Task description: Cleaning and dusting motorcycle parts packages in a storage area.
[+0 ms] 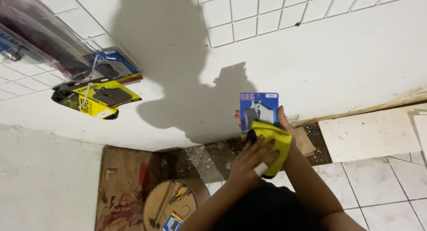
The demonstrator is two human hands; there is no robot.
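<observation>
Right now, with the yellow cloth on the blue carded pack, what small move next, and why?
Probably slide the yellow cloth up the blue carded pack. The left hand presses the cloth over only the pack's lower part, while the right hand holds the pack from behind; the upper card is uncovered.

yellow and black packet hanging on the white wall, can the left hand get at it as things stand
Probably not right away: the left hand is pressing a yellow cloth on the blue carded package. The yellow and black packet hangs well off to the left, with only bare wall between them.
</observation>
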